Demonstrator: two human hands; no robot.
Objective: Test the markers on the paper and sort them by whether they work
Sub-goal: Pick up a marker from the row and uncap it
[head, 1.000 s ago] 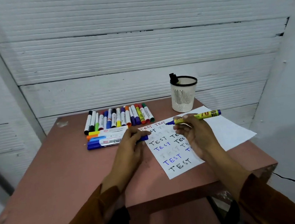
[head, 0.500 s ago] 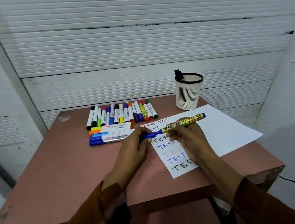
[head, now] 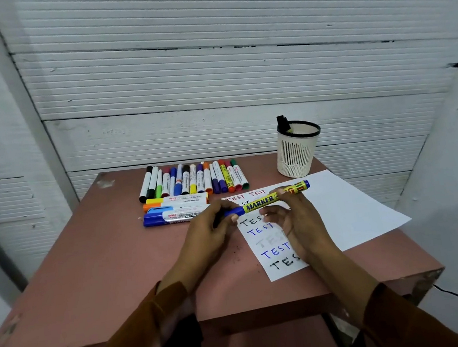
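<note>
- Head view: the left hand (head: 209, 233) is pinching the blue cap end of the yellow marker (head: 268, 199), while the right hand (head: 293, 217) is gripping the barrel toward its far end; the marker is hovering roughly level above the top of the paper (head: 350, 210).
- The paper is lying at the worktop's (head: 94, 262) 3 o'clock side, carrying a column of "TEST" words in red, black and blue, one of them looking faint grey.
- A row of markers (head: 192, 179) is lying at 12 o'clock, with a few longer whiteboard markers (head: 176, 208) stacked crosswise just in front of it, just beside the left hand.
- The white mesh cup (head: 297, 150) is standing at 1 o'clock, holding one dark marker.
- Judgement: the cap seems to be going on or coming off. Doing this well means keeping cap and barrel in line, moving them straight along the axis, and seating the cap fully before sorting, with the tip staying clear of fingers and sleeve.
</note>
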